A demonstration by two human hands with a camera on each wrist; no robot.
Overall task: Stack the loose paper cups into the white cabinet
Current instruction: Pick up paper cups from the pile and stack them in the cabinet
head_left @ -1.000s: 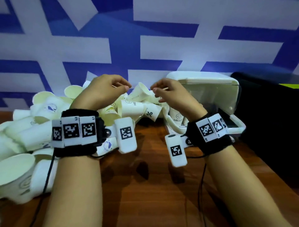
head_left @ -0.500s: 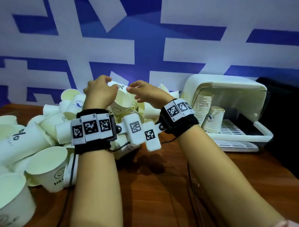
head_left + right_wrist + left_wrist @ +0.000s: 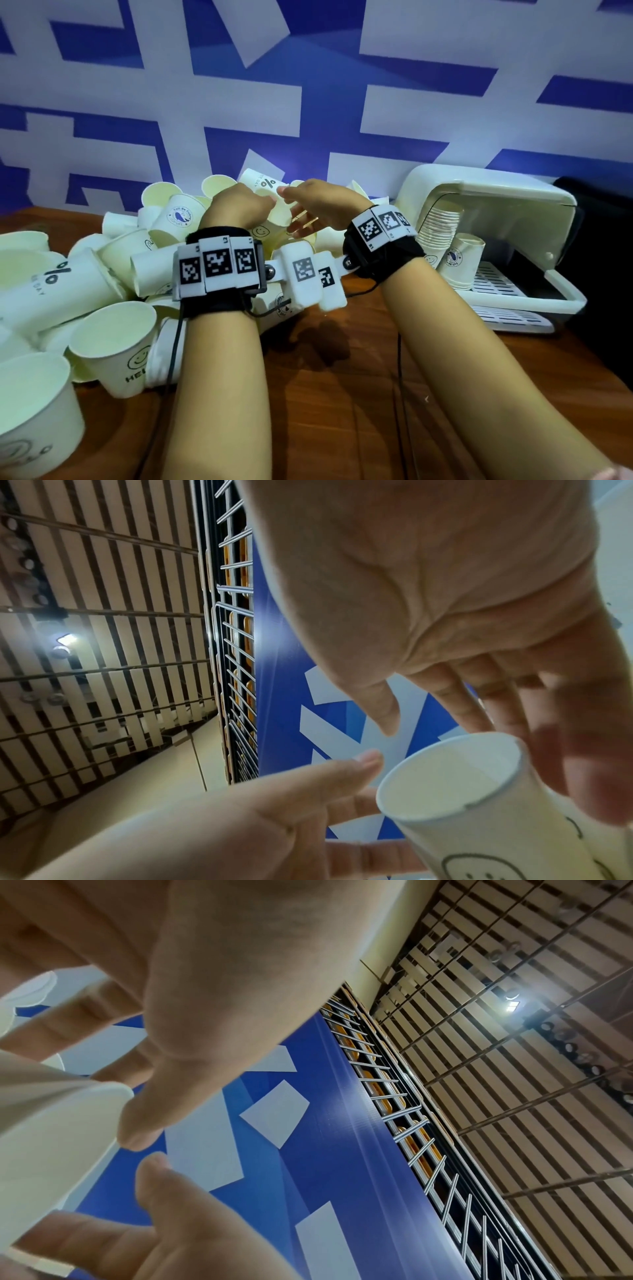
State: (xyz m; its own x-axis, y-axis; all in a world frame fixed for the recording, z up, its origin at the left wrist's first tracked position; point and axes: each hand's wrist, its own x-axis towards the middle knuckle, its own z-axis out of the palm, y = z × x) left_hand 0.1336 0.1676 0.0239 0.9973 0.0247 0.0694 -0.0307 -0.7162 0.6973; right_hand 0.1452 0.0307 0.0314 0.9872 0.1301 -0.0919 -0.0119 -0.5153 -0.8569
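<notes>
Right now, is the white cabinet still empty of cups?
No: inside the white cabinet stands a tall nested stack of cups, with a shorter stack beside it.

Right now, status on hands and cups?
Left hand grips smiley cup; right hand open beside it. Cabinet open, stack inside. Loose cups piled left.

Dim bluish light, one ceiling lamp (image 3: 512, 1003) flaring; wide-angle edges bend, near fingers (image 3: 582, 764) blurred.

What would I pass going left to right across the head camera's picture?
Pile of loose paper cups → left hand → right hand → stack of cups inside the cabinet → single upside-down cup → white cabinet.
</notes>
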